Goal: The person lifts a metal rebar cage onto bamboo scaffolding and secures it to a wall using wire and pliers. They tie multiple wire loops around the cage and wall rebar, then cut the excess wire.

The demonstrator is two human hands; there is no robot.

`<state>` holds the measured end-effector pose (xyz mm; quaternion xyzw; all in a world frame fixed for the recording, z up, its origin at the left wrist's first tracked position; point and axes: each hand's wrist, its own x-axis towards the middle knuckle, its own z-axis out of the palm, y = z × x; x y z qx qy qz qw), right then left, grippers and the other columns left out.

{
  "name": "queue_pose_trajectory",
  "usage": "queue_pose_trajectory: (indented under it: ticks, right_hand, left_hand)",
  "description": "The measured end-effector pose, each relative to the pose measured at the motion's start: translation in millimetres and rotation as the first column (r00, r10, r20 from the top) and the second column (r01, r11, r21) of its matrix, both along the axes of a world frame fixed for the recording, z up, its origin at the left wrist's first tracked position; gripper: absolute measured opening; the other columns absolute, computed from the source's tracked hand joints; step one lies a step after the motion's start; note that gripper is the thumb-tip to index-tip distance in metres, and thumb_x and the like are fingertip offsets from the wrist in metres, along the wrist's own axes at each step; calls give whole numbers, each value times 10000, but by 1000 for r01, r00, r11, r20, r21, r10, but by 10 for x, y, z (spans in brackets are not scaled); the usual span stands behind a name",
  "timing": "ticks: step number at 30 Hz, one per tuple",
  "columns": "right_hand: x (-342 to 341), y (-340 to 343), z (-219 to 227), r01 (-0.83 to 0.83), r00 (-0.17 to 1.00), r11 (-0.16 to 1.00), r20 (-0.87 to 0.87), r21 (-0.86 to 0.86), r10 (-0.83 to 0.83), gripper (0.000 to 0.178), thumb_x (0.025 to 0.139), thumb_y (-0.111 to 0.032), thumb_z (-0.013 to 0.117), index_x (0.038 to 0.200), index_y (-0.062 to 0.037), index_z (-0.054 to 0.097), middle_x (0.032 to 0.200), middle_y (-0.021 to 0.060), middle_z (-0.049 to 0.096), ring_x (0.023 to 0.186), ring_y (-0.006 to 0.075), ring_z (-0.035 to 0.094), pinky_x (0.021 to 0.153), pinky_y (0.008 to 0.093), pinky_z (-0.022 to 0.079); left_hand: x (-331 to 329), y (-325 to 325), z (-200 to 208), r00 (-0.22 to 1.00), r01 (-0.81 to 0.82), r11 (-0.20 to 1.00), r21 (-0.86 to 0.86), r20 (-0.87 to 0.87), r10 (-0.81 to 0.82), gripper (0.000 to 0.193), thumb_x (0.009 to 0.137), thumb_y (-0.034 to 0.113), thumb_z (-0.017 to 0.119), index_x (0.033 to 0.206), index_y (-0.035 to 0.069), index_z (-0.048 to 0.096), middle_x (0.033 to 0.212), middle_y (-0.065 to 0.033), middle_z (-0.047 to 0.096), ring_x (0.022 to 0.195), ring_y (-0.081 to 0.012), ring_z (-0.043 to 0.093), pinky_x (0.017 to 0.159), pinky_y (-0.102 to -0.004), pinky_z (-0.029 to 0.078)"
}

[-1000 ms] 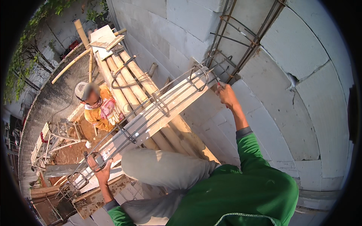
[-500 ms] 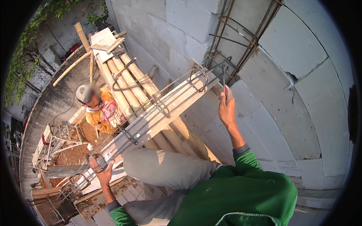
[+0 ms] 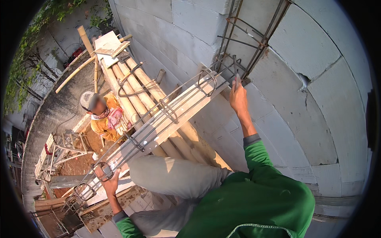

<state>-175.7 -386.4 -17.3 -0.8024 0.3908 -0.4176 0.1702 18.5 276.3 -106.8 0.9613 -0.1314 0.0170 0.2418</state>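
A long rebar cage (image 3: 166,113) with bent stirrups lies along a pale wooden board (image 3: 186,106), running from the lower left up to the block wall. My left hand (image 3: 109,183) is closed around its bars near the lower end, beside a stirrup. At the upper end my right hand (image 3: 238,97) grips a slender dark metal tool (image 3: 235,65); its exact kind is hard to make out. The tool's tip is by the place where the cage's bars meet the upright column rebar (image 3: 262,39). My fingers hide its grip.
Grey block walls (image 3: 293,107) rise on the right and behind. Bamboo poles (image 3: 135,87) pass under the board, with offcuts (image 3: 109,45) on their far end. Below on the left stand a person in yellow (image 3: 105,115) and a wooden trestle (image 3: 65,148).
My right hand has moved up slightly toward the column rebar, and the tool has moved with it and turned a little. My left hand stays in place on the cage.
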Motion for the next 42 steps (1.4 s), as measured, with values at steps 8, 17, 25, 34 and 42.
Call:
queue_pose_trajectory:
  ticks: [8,17,25,34,42]
  right_hand:
    - [-291,491,-279,-186,970,883,221,431,96,492,1155,-335,447,1584,-96,452,797,93,620,524,153,529,463,341,448]
    - [-215,591,-357,-374,787,400,515,837,-341,429,1131,-243,438,1511,-44,456,850,77,586,483,109,418,392,309,355]
    - [243,55,-405,-300,859,423,435,855,-269,172,1116,-217,464,1093,-63,537,802,47,556,526,112,409,432,293,344]
    - [122,381,-149,-390,865,361,471,847,-173,229,1131,-236,487,1283,-76,550,844,56,563,549,85,393,443,269,327]
    - [17,778,627,-578,640,333,667,745,-382,264,1146,-185,425,1355,-47,511,888,49,580,566,86,369,474,278,369]
  left_hand:
    - [42,49,-138,998,-21,1000,-2,65,21,1130,805,566,881,1627,20,331,1656,-299,326,1568,-486,231,1272,-570,216]
    - [-71,-176,198,999,29,998,-49,25,-28,1092,811,504,891,1612,-6,352,1625,-304,373,1547,-469,277,1261,-552,228]
    - [-102,-175,251,998,57,997,-41,5,-57,1095,813,516,886,1610,-15,356,1623,-311,374,1561,-457,264,1271,-538,220]
    - [-34,8,-20,995,6,1000,-25,103,-4,1102,802,523,891,1604,-15,360,1604,-313,390,1536,-474,292,1259,-553,235]
    - [-19,-47,7,998,-4,1000,-21,60,6,1107,808,526,891,1618,-4,354,1639,-302,365,1558,-463,266,1272,-544,218]
